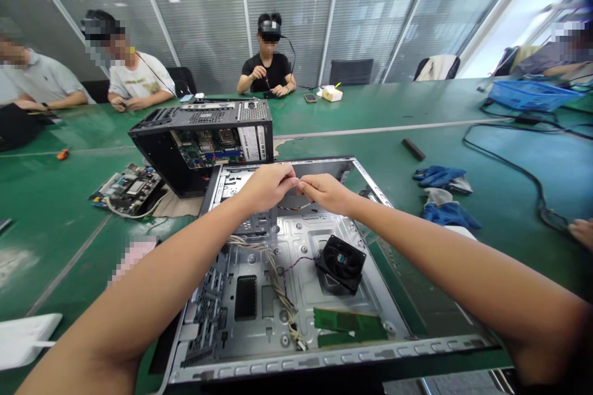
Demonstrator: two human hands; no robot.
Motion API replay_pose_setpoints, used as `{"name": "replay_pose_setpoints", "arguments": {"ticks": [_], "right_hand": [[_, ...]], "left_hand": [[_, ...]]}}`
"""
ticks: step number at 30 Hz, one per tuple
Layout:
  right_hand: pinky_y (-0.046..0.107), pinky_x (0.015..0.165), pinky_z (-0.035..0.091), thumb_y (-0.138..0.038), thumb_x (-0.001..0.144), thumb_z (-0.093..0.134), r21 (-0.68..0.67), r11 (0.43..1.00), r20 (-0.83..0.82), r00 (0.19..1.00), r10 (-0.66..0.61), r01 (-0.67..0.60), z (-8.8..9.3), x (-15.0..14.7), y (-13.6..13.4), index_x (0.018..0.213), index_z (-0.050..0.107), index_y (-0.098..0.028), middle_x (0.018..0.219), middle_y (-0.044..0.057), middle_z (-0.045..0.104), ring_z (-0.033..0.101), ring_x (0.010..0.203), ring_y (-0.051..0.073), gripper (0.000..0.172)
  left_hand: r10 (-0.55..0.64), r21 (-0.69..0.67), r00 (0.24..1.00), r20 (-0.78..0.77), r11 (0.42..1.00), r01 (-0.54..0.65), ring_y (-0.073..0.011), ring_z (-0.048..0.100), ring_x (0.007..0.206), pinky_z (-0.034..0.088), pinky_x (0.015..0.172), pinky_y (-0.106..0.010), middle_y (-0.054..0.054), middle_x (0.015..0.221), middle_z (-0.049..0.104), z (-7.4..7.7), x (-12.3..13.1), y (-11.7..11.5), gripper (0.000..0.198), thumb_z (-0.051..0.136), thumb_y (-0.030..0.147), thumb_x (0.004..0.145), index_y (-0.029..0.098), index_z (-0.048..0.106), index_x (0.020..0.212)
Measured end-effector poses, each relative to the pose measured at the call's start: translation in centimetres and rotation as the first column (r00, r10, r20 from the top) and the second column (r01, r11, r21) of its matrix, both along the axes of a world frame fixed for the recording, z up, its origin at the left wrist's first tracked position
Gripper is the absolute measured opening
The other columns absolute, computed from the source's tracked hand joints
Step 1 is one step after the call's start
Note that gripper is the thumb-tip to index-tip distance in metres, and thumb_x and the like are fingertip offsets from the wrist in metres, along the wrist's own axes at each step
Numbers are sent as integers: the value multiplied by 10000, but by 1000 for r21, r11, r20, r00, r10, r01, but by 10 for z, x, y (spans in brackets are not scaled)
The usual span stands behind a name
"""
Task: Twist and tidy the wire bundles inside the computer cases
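My left hand and my right hand meet fingertip to fingertip above the far part of an open metal computer case. Both are closed in a pinch, and whatever lies between the fingers is too small to make out. A thin cable shows just below them. Inside the case, a black fan with a thin purple wire rests on the metal floor. Green memory sticks lie near its front edge. A bundle of beige cables runs along the left part of the case.
Behind to the left stands a second computer case, with a circuit board beside it. Blue gloves, a dark bar and a black cable lie to the right. Several people sit around the green table.
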State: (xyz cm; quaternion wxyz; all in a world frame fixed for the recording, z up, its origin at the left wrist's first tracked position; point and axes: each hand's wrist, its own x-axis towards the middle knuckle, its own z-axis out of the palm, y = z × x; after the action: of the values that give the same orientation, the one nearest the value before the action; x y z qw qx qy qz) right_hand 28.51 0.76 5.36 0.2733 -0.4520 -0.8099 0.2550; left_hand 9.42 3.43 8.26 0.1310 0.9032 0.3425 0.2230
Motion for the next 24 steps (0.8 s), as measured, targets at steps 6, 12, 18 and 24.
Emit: {"name": "replay_pose_setpoints", "arguments": {"ticks": [6, 12, 18, 24], "right_hand": [[249, 577, 273, -266, 903, 420, 153, 988, 110, 994, -7, -10, -2, -1, 1, 710, 567, -165, 556, -26, 467, 394, 541, 109, 263], [265, 578, 265, -261, 888, 428, 175, 984, 109, 994, -1, -18, 1, -2, -1, 665, 511, -182, 562, -20, 464, 373, 549, 115, 250], [243, 546, 300, -288, 869, 477, -83, 996, -149, 989, 3, -15, 6, -1, -3, 682, 514, -168, 567, -21, 490, 404, 534, 103, 225], [212, 426, 224, -351, 892, 515, -540, 781, -553, 832, -48, -314, 6, 4, -5, 793, 548, -147, 545, -42, 438, 298, 427, 64, 229]], "left_hand": [[53, -24, 995, -81, 998, -55, -138, 525, 601, 336, 579, -256, -23, 654, 625, -2, 0, 2, 268, 462, 322, 901, 165, 652, 794], [43, -78, 995, -88, 996, -50, -132, 513, 582, 344, 569, -254, -14, 620, 609, 0, 1, 2, 291, 449, 288, 901, 161, 630, 712], [-7, -35, 999, 48, 999, 8, -120, 500, 622, 346, 587, -243, 2, 695, 603, 0, -1, 0, 146, 497, 246, 884, 165, 608, 832], [-108, 41, 987, 118, 994, 104, -135, 522, 713, 382, 661, -253, -13, 764, 599, -1, -1, 2, 130, 491, 242, 889, 170, 591, 848]]}}
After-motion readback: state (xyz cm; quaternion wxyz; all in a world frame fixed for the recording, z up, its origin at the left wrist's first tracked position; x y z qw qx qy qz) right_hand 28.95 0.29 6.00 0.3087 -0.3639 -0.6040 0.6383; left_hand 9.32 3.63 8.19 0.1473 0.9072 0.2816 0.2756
